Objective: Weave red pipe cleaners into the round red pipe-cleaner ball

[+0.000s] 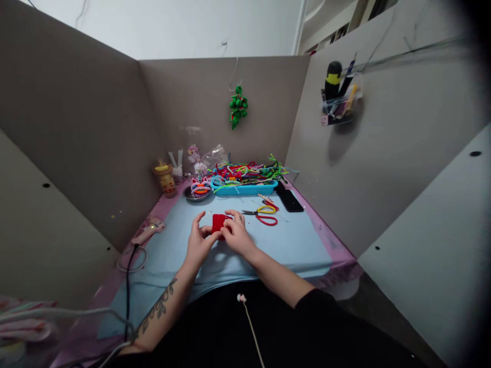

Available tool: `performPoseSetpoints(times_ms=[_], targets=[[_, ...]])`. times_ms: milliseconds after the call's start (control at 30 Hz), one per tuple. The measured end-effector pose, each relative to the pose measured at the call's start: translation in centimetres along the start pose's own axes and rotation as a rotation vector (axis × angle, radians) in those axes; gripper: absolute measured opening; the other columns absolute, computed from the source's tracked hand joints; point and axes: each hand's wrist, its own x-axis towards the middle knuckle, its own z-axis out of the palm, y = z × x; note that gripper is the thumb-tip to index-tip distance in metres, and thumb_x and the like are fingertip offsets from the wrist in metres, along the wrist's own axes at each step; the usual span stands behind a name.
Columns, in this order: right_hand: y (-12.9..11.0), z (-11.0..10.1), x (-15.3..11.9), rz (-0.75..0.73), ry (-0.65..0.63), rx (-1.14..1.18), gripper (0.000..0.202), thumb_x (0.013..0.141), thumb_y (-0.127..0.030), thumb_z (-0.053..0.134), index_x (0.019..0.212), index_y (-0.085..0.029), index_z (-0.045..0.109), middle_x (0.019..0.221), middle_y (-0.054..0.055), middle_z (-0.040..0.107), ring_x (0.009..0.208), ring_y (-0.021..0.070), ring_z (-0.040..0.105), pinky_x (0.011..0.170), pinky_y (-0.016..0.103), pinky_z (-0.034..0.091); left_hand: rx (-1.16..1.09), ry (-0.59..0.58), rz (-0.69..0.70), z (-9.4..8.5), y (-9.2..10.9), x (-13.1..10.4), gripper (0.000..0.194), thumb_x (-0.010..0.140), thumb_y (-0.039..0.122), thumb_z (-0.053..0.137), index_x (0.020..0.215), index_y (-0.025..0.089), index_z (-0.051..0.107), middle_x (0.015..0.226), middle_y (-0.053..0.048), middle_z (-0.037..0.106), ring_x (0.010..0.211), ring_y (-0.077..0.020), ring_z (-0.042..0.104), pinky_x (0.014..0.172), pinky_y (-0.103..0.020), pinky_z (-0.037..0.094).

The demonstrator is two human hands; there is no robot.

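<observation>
Just above the light blue cloth, both hands meet at a small red bundle [218,223] that looks like wound or woven cord; its exact kind is unclear. My left hand [200,239] grips its left side and lower edge, with the index finger raised away from it. Fingers of my right hand [237,234] close on its right side and cover part of it. Right of the hands lies a pair of scissors [253,212] with yellow and red handles, spread apart. A beaded piece with a red end [270,204] rests behind the scissors.
A blue tray [245,190] heaped with colourful cords stands at the back, beside a metal bowl [197,196] of braided pieces. A black phone [290,199] lies right; a drink cup [165,181] and pink corded device [148,231] stand left. Grey partitions [222,76] enclose the table.
</observation>
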Motion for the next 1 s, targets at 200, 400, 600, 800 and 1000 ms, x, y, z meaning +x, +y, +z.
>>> performPoseSetpoints(times_ms=[200, 400, 600, 800, 1000], targets=[[0.0, -0.3, 0.0, -0.02, 0.072, -0.007, 0.015, 0.073, -0.012, 0.061, 0.061, -0.02, 0.059, 0.117, 0.009, 0.054, 0.117, 0.0273, 0.044, 0.105, 0.047, 0.036, -0.004, 0.046, 0.006, 0.3, 0.0, -0.1, 0.084, 0.063, 0.028, 0.081, 0.133, 0.017, 0.037, 0.068, 0.004, 0.068, 0.069, -0.016, 0.068, 0.075, -0.031, 0.051], [0.2, -1.4, 0.0, -0.021, 0.041, 0.148, 0.018, 0.086, -0.021, 0.053, 0.092, -0.023, 0.07, 0.137, 0.009, 0.046, 0.131, 0.0245, 0.041, 0.112, 0.044, 0.031, -0.078, 0.12, -0.021, -0.8, 0.3, 0.3, 0.075, 0.063, 0.028, 0.081, 0.126, 0.017, 0.043, 0.07, 0.003, 0.07, 0.068, -0.0154, 0.068, 0.075, -0.03, 0.051], [-0.1, -1.8, -0.7, -0.088, 0.093, -0.008, 0.014, 0.081, -0.022, 0.06, 0.091, -0.023, 0.07, 0.138, 0.01, 0.044, 0.136, 0.0287, 0.034, 0.115, 0.048, 0.026, -0.067, 0.166, -0.059, -0.9, -0.7, 0.5, 0.067, 0.062, 0.029, 0.081, 0.118, 0.017, 0.046, 0.068, 0.002, 0.07, 0.064, -0.0167, 0.068, 0.069, -0.029, 0.05], [0.5, -0.7, -0.4, -0.165, 0.068, -0.153, 0.013, 0.082, -0.016, 0.056, 0.077, -0.019, 0.067, 0.14, 0.01, 0.041, 0.138, 0.0315, 0.023, 0.114, 0.053, 0.025, -0.057, 0.142, -0.082, 0.6, -0.5, -0.2, 0.06, 0.059, 0.026, 0.08, 0.109, 0.018, 0.047, 0.063, 0.005, 0.068, 0.065, -0.0165, 0.069, 0.072, -0.028, 0.049], [0.9, 0.2, -0.2, -0.154, 0.084, -0.142, 0.014, 0.081, -0.016, 0.057, 0.074, -0.02, 0.068, 0.122, 0.01, 0.053, 0.126, 0.0295, 0.038, 0.111, 0.051, 0.031, -0.047, 0.114, -0.093, 0.1, -0.6, -0.1, 0.061, 0.06, 0.027, 0.079, 0.11, 0.018, 0.047, 0.065, 0.004, 0.069, 0.064, -0.0161, 0.068, 0.07, -0.029, 0.049]])
